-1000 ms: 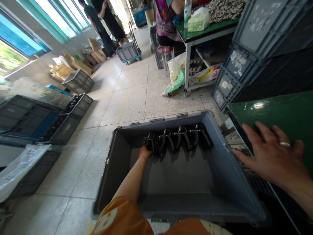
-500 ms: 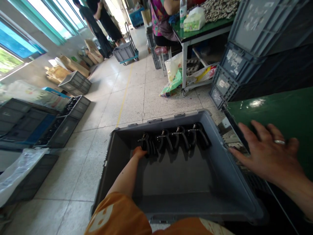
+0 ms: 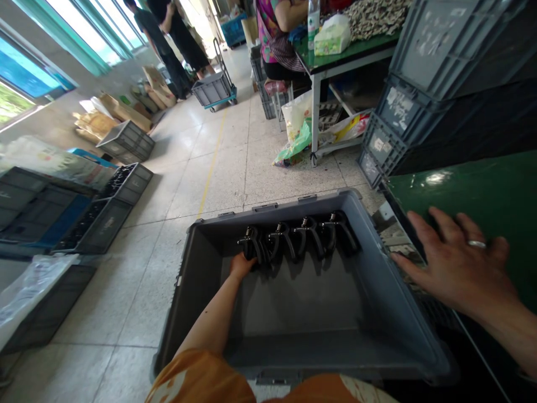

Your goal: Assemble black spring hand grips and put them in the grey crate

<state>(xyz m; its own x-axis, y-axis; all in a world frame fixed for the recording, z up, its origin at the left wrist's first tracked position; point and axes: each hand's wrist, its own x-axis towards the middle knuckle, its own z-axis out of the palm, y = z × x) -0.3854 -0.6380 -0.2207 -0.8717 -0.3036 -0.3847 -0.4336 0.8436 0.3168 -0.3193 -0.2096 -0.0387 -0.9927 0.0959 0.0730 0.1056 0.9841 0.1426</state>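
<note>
A large grey plastic crate (image 3: pixel 314 347) lies open below me. Along its far wall stands a row of several black hand grip strengtheners (image 3: pixel 308 238), each with two curved handles and a metal spring part. My left hand (image 3: pixel 242 265) reaches down into the crate, its fingers closed around the lower part of the leftmost hand grip strengthener (image 3: pixel 251 240); its fingertips are partly hidden. My right hand (image 3: pixel 464 263) holds nothing. It rests with fingers spread on the edge of the green tabletop (image 3: pixel 474 187), right of the crate, a ring on one finger.
Stacked grey crates (image 3: pixel 386 120) stand beyond the green tabletop. A co-worker (image 3: pixel 277 39) sits at another green table (image 3: pixel 312 61) heaped with small parts. Two people stand near a trolley (image 3: pixel 222 101). More crates (image 3: pixel 104 224) line the left side of the floor.
My left hand has shifted slightly right, and the leftmost hand grip strengthener now sits closer to the one beside it. My right hand stays on the tabletop edge.
</note>
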